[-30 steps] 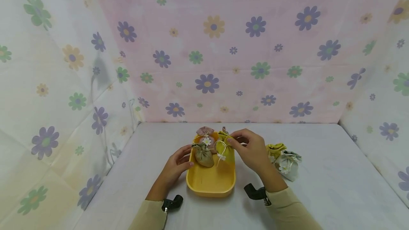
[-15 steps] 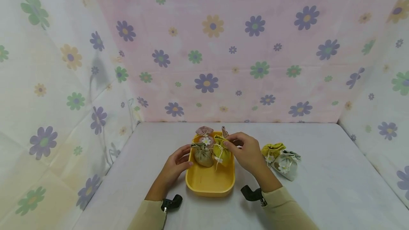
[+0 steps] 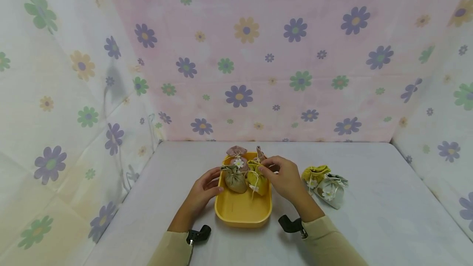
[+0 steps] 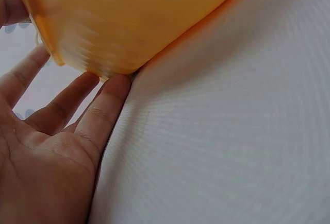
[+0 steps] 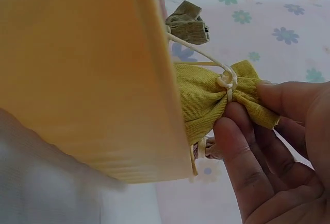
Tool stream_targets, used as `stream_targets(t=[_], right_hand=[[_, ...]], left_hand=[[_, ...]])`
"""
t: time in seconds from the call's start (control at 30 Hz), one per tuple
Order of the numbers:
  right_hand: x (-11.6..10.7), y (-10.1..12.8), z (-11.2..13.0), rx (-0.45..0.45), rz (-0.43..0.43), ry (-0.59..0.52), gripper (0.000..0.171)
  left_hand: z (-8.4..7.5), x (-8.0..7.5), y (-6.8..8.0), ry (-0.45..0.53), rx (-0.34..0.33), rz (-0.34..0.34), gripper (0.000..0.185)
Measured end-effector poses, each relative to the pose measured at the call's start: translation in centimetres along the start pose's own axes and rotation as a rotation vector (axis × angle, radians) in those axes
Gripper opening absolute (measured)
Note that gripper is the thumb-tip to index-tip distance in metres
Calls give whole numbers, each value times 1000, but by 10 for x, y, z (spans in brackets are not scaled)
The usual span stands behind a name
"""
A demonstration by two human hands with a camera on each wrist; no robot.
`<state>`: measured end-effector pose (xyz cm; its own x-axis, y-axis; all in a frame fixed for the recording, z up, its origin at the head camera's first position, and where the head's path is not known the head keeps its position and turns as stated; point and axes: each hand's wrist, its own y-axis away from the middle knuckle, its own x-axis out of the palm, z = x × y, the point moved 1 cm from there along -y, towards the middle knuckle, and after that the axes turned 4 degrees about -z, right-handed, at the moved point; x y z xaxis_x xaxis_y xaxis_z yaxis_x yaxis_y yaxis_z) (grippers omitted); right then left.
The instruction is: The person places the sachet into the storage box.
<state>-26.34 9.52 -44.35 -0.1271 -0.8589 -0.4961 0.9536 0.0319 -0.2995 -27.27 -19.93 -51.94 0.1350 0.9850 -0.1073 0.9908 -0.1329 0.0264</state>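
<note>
A yellow rectangular bin (image 3: 244,212) stands in the middle of the table. My left hand (image 3: 203,190) rests against its left side; in the left wrist view the fairly straight fingers (image 4: 105,110) touch the outer wall. My right hand (image 3: 284,175) pinches the gathered top of a yellow-green drawstring pouch (image 3: 257,182) between thumb and fingers, at the bin's right wall. The right wrist view has the pouch (image 5: 203,98) partly behind that wall. Beside it in the bin lie an olive pouch (image 3: 235,182) and a pink pouch (image 3: 236,151) with a white flower.
Another pinkish pouch (image 3: 260,153) shows at the bin's far right corner, partly hidden. Right of my right hand, a mustard pouch (image 3: 315,173) and a pale grey pouch (image 3: 334,194) lie together on the white table (image 3: 384,200). A flowered cloth (image 3: 277,60) encloses the back and sides.
My right hand has shifted slightly left and lowered the yellow-green pouch further into the bin, next to the olive one. The left hand stays against the bin.
</note>
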Motion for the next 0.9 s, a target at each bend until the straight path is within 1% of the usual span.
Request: stream_targets(t=[0.5,0.67,0.9], right_hand=[[4,-2,-6,12,18,15,7],[4,-2,-7,15,19,24,7],[3,-2,-7,13,27,27,8]], left_hand=[[-1,0,0,9,5,11,67],[0,0,0,4,17,11,67],[0,0,0,6,9,10,66]])
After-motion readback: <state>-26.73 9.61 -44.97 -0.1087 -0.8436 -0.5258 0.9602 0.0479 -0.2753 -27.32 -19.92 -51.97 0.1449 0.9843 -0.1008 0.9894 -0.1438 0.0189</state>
